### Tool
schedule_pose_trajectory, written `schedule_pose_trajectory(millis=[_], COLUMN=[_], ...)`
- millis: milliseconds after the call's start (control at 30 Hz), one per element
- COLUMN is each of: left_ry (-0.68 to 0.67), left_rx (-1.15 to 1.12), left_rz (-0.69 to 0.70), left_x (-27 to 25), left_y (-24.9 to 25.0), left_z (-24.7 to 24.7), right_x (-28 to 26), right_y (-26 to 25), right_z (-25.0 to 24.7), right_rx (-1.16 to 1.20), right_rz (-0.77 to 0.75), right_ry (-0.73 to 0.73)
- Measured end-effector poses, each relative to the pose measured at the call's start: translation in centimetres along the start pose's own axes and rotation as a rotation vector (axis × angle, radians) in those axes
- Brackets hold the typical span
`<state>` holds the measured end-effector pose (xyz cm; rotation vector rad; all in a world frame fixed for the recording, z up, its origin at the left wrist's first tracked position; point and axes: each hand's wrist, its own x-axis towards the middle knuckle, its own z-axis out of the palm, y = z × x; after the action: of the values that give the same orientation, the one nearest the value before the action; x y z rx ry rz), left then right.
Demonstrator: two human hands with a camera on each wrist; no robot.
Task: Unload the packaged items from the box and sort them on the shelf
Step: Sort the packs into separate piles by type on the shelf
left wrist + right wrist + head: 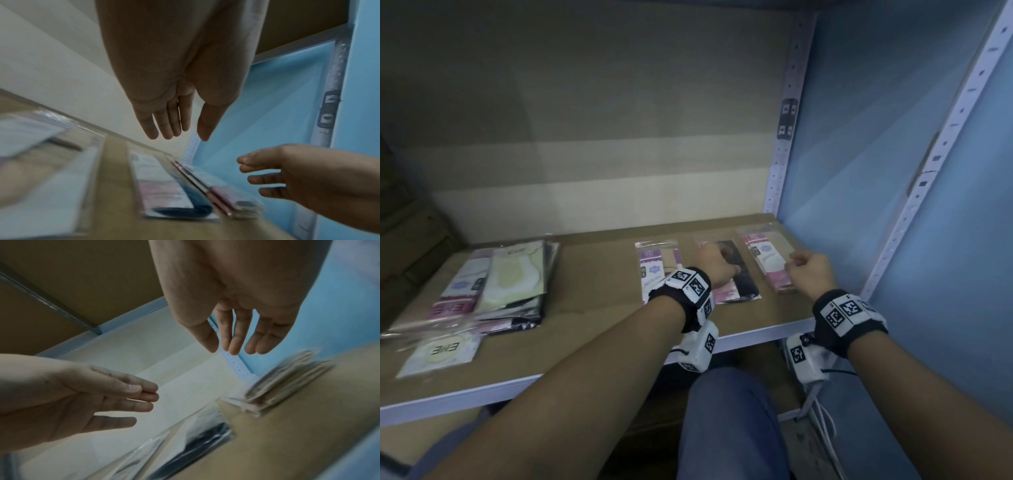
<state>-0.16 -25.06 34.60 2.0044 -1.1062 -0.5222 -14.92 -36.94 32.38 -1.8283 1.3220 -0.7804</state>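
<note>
Three sorted stacks of packaged socks lie in a row on the right of the shelf board (599,281): a pink-and-white packet (655,270), a black packet (739,277) and a pale packet stack (765,260). My left hand (714,263) hovers over the black packet (174,191), fingers relaxed and holding nothing. My right hand (810,270) hovers over the near end of the pale stack (283,386), also loose and holding nothing. Each wrist view shows its own hand, my left hand (185,138) and my right hand (230,350), above the packets without touching them. No box is in view.
An unsorted pile of packets (503,284) lies on the left of the shelf, with one loose packet (441,349) near the front edge. Perforated uprights (784,137) and a blue side wall (876,154) close the right. The shelf above sits low overhead.
</note>
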Motion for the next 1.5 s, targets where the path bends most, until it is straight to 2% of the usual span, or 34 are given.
schedule_pose_trajectory(millis=[333, 700, 800, 1067, 1333, 1500], left_ry=[0.110, 0.290, 0.300, 0.359, 0.413, 0.464], left_rx=[0.263, 0.480, 0.516, 0.533, 0.439, 0.377], left_rz=[-0.076, -0.252, -0.331, -0.533, -0.654, -0.673], left_x=[-4.5, -10.9, -13.1, -17.8, -18.6, -18.2], left_y=[-6.6, -15.3, -18.0, -23.7, -26.4, -26.9], left_z=[-10.8, -23.2, -25.9, -30.6, -31.6, -31.5], right_x=[-5.9, -13.5, -14.7, -16.9, -18.1, -17.4], right_y=[-8.2, -15.3, -16.8, -19.2, -19.9, -20.0], right_z=[7.6, 17.2, 20.1, 25.6, 28.9, 29.8], right_rx=[-0.110, -0.260, -0.247, -0.269, -0.246, -0.208], right_rz=[-0.341, -0.573, -0.577, -0.504, -0.404, -0.308], right_ry=[-0.168, -0.412, -0.501, -0.619, -0.689, -0.702])
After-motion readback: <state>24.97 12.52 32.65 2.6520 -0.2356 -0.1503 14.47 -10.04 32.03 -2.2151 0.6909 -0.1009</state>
